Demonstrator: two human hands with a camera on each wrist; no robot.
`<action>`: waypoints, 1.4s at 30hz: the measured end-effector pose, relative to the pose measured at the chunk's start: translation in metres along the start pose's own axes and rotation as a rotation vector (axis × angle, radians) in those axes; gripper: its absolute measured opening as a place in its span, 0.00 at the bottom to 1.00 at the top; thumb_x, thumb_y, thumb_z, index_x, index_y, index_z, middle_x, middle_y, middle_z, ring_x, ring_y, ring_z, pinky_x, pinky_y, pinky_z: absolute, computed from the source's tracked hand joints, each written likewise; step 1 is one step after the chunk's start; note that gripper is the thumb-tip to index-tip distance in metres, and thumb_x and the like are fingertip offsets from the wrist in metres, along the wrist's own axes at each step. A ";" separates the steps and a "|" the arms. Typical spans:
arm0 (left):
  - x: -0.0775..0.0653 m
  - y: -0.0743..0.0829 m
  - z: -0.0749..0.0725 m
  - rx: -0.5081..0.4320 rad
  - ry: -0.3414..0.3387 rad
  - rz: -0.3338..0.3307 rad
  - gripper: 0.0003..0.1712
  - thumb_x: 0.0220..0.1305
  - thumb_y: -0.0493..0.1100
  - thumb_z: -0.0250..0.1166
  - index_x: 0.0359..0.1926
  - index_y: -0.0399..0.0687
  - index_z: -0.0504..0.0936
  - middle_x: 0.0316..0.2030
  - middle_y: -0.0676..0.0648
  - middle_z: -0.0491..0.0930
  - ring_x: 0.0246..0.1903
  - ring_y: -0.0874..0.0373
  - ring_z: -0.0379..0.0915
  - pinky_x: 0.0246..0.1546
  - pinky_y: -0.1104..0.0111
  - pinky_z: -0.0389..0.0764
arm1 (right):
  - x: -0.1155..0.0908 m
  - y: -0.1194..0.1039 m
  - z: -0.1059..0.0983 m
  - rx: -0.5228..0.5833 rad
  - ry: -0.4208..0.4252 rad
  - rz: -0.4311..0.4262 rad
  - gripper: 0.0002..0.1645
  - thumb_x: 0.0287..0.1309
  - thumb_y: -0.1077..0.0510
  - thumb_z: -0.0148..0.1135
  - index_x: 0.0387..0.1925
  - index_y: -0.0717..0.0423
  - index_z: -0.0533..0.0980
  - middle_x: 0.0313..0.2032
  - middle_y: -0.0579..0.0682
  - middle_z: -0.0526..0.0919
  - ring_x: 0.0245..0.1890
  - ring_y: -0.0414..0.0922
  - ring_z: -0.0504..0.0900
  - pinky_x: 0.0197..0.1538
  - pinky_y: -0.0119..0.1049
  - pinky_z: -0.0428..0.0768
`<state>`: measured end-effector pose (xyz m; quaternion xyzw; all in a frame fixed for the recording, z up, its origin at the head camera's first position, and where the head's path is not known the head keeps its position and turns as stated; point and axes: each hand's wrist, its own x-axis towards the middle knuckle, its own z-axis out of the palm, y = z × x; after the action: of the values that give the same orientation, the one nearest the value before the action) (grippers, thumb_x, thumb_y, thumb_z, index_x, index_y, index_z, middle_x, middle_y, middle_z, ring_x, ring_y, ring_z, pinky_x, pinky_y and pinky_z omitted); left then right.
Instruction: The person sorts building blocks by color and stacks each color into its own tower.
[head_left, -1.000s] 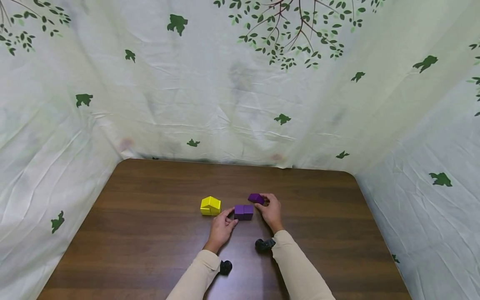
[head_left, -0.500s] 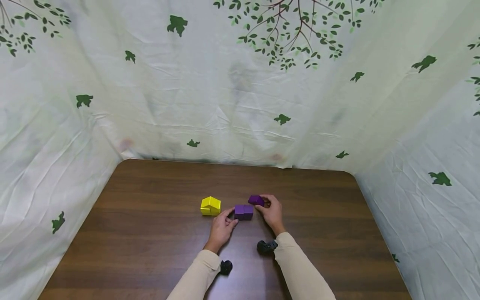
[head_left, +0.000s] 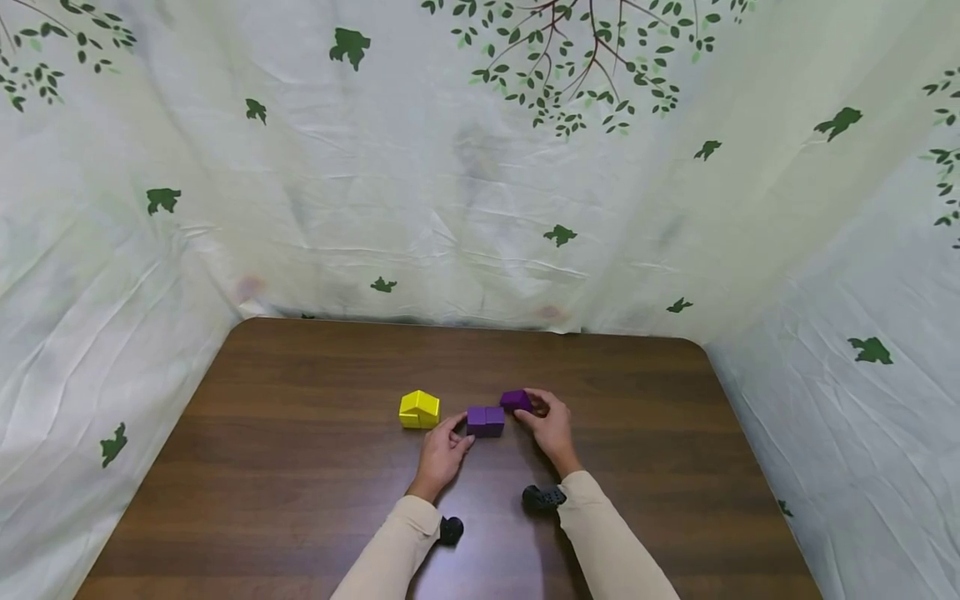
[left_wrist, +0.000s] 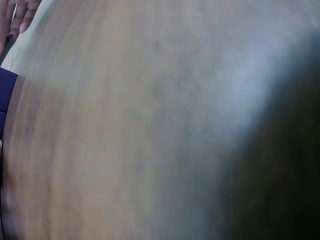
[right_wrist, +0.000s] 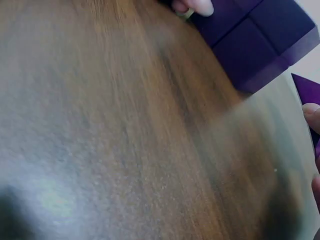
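Two purple blocks stand side by side, touching, on the table; the right wrist view shows seams between the blocks' faces. My left hand holds them from the left, index finger at the far left corner and thumb at the near one. A ringed fingertip lies against them in the right wrist view. Just beyond their right end, my right hand pinches a purple wedge-shaped block between thumb and fingers. Its pointed corner shows at the right wrist view's edge. The left wrist view catches only the purple blocks' edge.
A yellow house-shaped group of blocks stands left of the purple ones. The brown wooden table ends at a white leaf-print curtain behind and at the sides. A black camera sits on the right wrist, another on the left.
My right hand has drawn slightly right and nearer, carrying the wedge-shaped block with it. The left hand stays at the two purple blocks. The head view has shifted a little.
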<state>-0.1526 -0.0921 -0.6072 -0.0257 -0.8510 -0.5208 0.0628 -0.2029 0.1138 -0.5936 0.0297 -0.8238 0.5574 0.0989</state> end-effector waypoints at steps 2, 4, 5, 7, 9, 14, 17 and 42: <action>0.001 0.000 0.000 0.002 0.003 -0.001 0.24 0.56 0.32 0.70 0.54 0.34 0.79 0.25 0.45 0.79 0.22 0.60 0.75 0.25 0.72 0.76 | -0.001 -0.003 -0.001 0.016 0.003 -0.001 0.23 0.45 0.66 0.75 0.46 0.63 0.81 0.41 0.60 0.84 0.40 0.54 0.81 0.46 0.46 0.80; 0.001 0.000 0.000 0.004 0.004 -0.002 0.24 0.56 0.32 0.70 0.55 0.34 0.79 0.25 0.45 0.79 0.22 0.60 0.75 0.26 0.72 0.76 | -0.002 -0.006 -0.003 0.038 0.001 -0.009 0.23 0.45 0.66 0.75 0.47 0.63 0.81 0.42 0.60 0.84 0.41 0.54 0.81 0.47 0.47 0.80; 0.001 0.000 0.000 0.007 0.003 -0.003 0.24 0.56 0.33 0.70 0.55 0.34 0.79 0.25 0.45 0.79 0.22 0.60 0.75 0.26 0.72 0.76 | -0.002 -0.008 -0.003 0.049 0.000 -0.013 0.23 0.46 0.66 0.74 0.47 0.63 0.81 0.42 0.60 0.84 0.41 0.54 0.82 0.47 0.47 0.80; 0.001 0.000 0.000 0.013 0.000 -0.006 0.24 0.56 0.33 0.70 0.55 0.34 0.79 0.25 0.46 0.79 0.22 0.61 0.75 0.26 0.72 0.76 | -0.003 -0.012 -0.005 0.068 0.002 -0.022 0.23 0.46 0.65 0.75 0.47 0.62 0.81 0.42 0.60 0.84 0.40 0.54 0.82 0.46 0.46 0.80; 0.001 0.001 0.000 0.022 -0.003 -0.007 0.24 0.56 0.33 0.70 0.55 0.35 0.79 0.26 0.46 0.79 0.22 0.62 0.74 0.26 0.72 0.75 | -0.004 -0.016 -0.006 0.064 0.006 -0.043 0.23 0.46 0.64 0.75 0.47 0.62 0.81 0.41 0.59 0.84 0.38 0.53 0.81 0.45 0.44 0.80; 0.001 0.002 -0.001 0.033 -0.006 -0.006 0.24 0.56 0.33 0.70 0.55 0.35 0.79 0.27 0.46 0.78 0.23 0.62 0.73 0.26 0.72 0.75 | -0.006 -0.026 -0.008 0.002 0.002 -0.117 0.23 0.45 0.62 0.75 0.47 0.59 0.82 0.40 0.55 0.84 0.37 0.52 0.79 0.43 0.40 0.77; 0.001 0.003 -0.001 0.031 -0.012 -0.012 0.24 0.57 0.33 0.69 0.55 0.34 0.78 0.27 0.45 0.78 0.23 0.61 0.73 0.26 0.72 0.75 | -0.008 -0.030 -0.007 -0.009 -0.027 -0.152 0.23 0.46 0.62 0.75 0.47 0.58 0.82 0.41 0.54 0.84 0.39 0.53 0.80 0.44 0.43 0.76; 0.002 0.001 -0.001 0.007 -0.021 -0.035 0.23 0.57 0.34 0.69 0.56 0.35 0.78 0.25 0.47 0.79 0.23 0.62 0.74 0.26 0.72 0.75 | -0.015 -0.047 0.009 -0.085 -0.208 -0.277 0.22 0.47 0.63 0.74 0.48 0.57 0.82 0.44 0.51 0.83 0.47 0.49 0.80 0.51 0.47 0.76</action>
<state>-0.1542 -0.0926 -0.6058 -0.0159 -0.8538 -0.5183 0.0448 -0.1821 0.0870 -0.5567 0.1963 -0.8404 0.4972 0.0899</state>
